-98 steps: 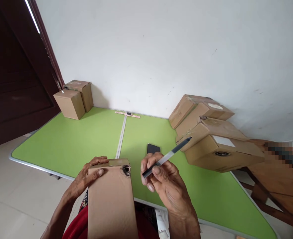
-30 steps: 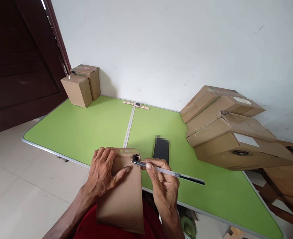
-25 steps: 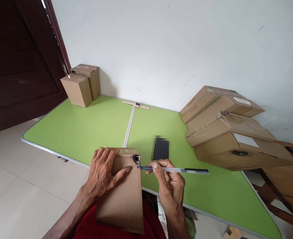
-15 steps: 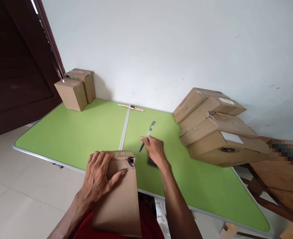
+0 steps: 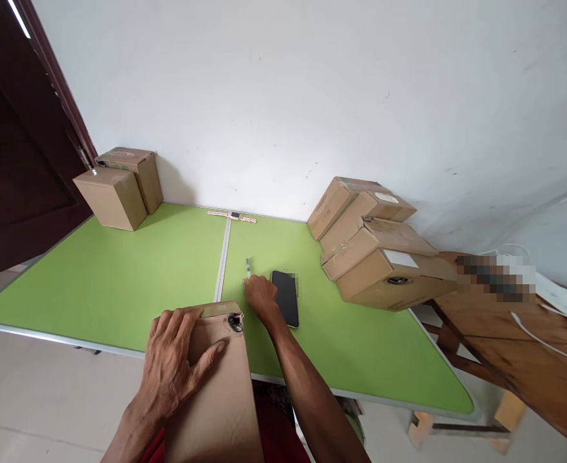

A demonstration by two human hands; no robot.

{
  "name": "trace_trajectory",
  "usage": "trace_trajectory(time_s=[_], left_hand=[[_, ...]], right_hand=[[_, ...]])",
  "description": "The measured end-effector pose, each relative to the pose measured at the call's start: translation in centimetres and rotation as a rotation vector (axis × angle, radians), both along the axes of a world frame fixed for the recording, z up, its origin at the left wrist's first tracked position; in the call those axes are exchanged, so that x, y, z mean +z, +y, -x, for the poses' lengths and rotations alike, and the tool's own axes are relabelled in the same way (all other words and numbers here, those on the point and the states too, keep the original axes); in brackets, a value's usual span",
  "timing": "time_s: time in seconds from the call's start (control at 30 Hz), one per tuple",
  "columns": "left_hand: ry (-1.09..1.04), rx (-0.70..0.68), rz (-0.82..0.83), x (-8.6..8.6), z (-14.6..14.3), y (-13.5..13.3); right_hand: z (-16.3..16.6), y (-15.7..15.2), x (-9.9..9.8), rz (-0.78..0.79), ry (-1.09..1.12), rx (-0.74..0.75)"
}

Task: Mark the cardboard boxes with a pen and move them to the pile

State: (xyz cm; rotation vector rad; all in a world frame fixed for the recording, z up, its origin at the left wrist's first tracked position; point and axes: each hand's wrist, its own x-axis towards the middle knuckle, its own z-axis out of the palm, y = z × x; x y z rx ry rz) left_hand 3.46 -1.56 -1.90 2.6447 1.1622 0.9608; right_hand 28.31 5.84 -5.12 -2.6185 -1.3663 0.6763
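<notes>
A brown cardboard box (image 5: 216,399) leans from my lap against the near edge of the green table (image 5: 134,283); a blackened hole (image 5: 236,323) marks its top right corner. My left hand (image 5: 175,360) lies flat on the box, fingers spread. My right hand (image 5: 260,297) reaches out over the table, closed round a pen (image 5: 247,266) whose end sticks out beyond the fingers, low over the tabletop. A black phone (image 5: 285,297) lies just right of that hand.
Two small cardboard boxes (image 5: 117,188) stand at the far left corner by a dark door (image 5: 18,167). A tilted pile of several boxes (image 5: 370,251) fills the right side. A wristwatch (image 5: 233,215) lies by the wall. A wooden bench (image 5: 519,334) stands to the right.
My right hand drew the pen away from the hole in the box and reached forward, lowering it to the table beside the phone. My left hand stayed on the box.
</notes>
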Motion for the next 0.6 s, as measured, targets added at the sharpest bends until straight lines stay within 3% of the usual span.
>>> trace_trajectory(time_s=[0.13, 0.23, 0.37, 0.6], left_hand=[[-0.003, 0.007, -0.004, -0.1, 0.1, -0.1], [-0.009, 0.009, -0.012, -0.2, 0.0, -0.1], [-0.008, 0.012, 0.006, -0.1, -0.2, 0.1], [-0.021, 0.006, 0.019, -0.2, -0.2, -0.1]], right_hand=[[-0.1, -2.2, 1.0, -0.065, -0.067, -0.037], [-1.0, -5.8, 1.4, -0.127, -0.162, -0.155], [-2.2, -9.8, 0.6, -0.085, -0.166, -0.310], [-4.2, -9.7, -1.2, -0.163, 0.061, -0.371]])
